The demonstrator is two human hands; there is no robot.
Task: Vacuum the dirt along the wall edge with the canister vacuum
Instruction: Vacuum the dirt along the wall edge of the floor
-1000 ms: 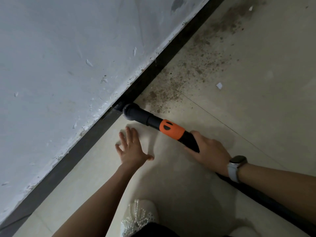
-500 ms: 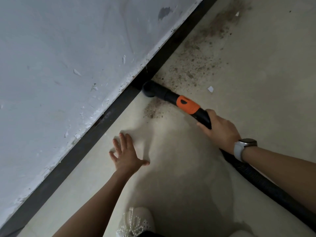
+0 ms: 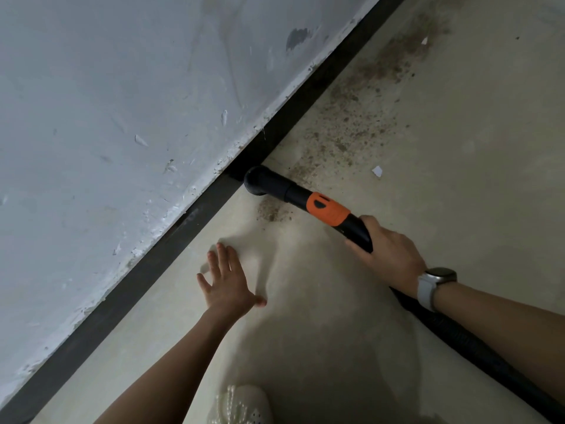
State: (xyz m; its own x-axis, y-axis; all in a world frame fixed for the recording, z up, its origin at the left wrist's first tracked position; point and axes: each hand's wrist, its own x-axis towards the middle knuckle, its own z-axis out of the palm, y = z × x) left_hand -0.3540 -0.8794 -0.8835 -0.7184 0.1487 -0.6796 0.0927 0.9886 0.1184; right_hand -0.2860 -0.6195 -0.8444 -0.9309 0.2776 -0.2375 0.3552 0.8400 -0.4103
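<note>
Light: dim and flat, so you worked without glare.
Shadows: your left hand (image 3: pixel 227 281) cast a soft one on the floor (image 3: pixel 458 209); a broader one lay below.
Sharpness: fairly clear, slightly soft.
Edges: the baseboard (image 3: pixel 183 228) ran aslant.

vacuum nozzle (image 3: pixel 260 180) now farther along the baseboard (image 3: pixel 293 117), into the dirt (image 3: pixel 345 130)

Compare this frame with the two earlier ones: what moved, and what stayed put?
The nozzle slid along the baseboard into the dirt, most of it in the first half second; the floor behind it looks cleaner, with a small patch left. The right hand kept gripping the hose. The left hand stayed flat on the floor, fingers spread.
</note>
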